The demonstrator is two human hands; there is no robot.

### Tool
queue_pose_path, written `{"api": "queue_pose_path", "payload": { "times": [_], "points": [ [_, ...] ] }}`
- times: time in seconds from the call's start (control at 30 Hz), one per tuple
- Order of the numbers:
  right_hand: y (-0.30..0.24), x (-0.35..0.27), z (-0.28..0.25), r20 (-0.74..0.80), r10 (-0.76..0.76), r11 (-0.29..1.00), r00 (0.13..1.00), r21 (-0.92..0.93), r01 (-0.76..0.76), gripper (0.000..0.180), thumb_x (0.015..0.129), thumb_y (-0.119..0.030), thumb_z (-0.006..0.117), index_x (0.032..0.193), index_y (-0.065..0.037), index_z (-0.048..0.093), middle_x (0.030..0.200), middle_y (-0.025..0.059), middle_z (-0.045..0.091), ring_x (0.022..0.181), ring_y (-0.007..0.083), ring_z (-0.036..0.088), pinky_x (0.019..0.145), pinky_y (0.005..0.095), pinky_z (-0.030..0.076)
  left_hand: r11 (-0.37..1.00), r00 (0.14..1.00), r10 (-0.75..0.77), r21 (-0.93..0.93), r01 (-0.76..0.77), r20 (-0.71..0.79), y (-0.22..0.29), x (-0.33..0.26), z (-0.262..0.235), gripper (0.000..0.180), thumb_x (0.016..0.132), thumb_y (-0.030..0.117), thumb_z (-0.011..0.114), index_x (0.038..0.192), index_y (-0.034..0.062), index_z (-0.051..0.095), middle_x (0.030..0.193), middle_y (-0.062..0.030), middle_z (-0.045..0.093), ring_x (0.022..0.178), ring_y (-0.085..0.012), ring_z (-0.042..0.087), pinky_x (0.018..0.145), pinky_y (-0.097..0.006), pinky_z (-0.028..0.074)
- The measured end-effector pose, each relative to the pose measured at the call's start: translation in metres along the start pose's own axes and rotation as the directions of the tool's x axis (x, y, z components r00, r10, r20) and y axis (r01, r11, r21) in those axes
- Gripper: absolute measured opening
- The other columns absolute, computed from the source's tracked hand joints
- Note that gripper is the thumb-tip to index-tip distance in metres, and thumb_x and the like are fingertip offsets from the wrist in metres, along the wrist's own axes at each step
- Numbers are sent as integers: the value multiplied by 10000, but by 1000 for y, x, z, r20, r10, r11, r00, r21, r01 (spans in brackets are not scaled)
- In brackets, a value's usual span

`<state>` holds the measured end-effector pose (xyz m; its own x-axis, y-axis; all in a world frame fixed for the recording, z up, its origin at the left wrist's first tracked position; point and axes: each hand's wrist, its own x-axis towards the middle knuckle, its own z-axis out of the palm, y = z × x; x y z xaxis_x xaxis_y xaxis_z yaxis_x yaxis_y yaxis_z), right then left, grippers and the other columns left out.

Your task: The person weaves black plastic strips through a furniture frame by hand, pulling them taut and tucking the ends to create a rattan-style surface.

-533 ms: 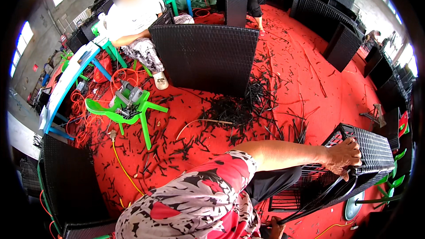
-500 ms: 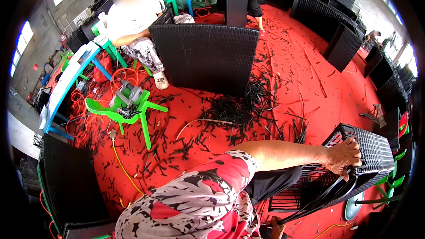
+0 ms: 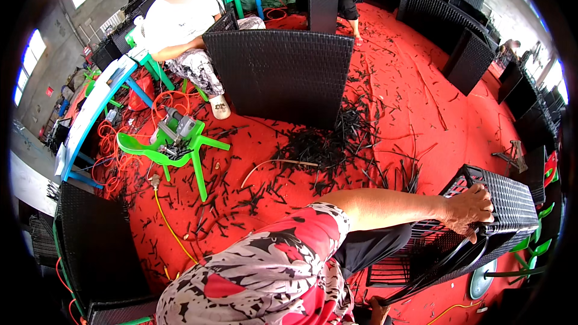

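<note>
Fingers of the left hand point(image 3: 465, 211) grip the woven piece point(image 3: 512, 203), frame right; whether the right hand point(image 3: 379, 311), bottom centre, grips is unclear. Likely weaving; next calls for taut strands point(image 3: 415, 288).

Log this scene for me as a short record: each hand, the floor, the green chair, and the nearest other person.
Left hand: on the upper edge of a black woven piece
Right hand: partly cut off at the lower picture edge, beside dark strips; grip unclear
Floor: red, strewn with dark offcuts
Green chair: bears a grey tool
Nearest other person: seated behind a large black panel
</note>
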<state>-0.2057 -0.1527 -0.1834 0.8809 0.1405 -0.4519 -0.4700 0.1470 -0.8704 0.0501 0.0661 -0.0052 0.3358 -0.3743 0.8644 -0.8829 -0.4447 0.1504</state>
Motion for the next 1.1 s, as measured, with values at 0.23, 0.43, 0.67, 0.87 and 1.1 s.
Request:
{"api": "queue_pose_path", "payload": {
  "times": [0.23,0.43,0.67,0.87,1.1],
  "points": [
    [-6,3,-6,-87,-53,997,995,-53,49,705,816,-683,462,1029,-40,661,862,173,683,748,303,634,671,414,506,1000,999,8,26,-7,-36,-5,-3,1,721,590,609,722,1088,105,585,1073,-89,515,1092,-303,424,945,-510,271],
    [-16,2,-23,-223,-166,976,961,-180,127,698,817,-678,467,1029,-41,662,862,172,683,746,300,633,670,412,506,1000,998,2,15,-1,-66,-5,1,10,701,595,636,709,1053,119,593,1035,-75,526,1069,-304,431,931,-507,273],
    [-26,7,-42,-357,-310,901,881,-407,151,690,818,-672,472,1029,-42,662,860,169,684,743,296,633,670,410,505,999,999,-46,-28,46,-15,-9,-6,5,716,587,635,705,1070,119,595,1060,-81,523,1102,-301,440,961,-519,270],
    [-28,19,-48,-438,-388,834,811,-542,106,683,819,-667,477,1028,-43,662,860,168,684,741,293,633,669,408,505,1000,998,-16,11,17,-57,-7,-5,2,704,591,644,696,1052,121,600,1033,-72,526,1058,-290,437,926,-503,277],
    [-34,37,-57,-407,-473,694,782,-718,46,675,821,-661,482,1028,-44,663,858,165,684,738,289,632,668,406,504,999,997,-7,42,10,-73,0,2,24,610,614,689,645,936,171,631,963,-50,563,1029,-295,458,913,-491,271]
  ]
}}
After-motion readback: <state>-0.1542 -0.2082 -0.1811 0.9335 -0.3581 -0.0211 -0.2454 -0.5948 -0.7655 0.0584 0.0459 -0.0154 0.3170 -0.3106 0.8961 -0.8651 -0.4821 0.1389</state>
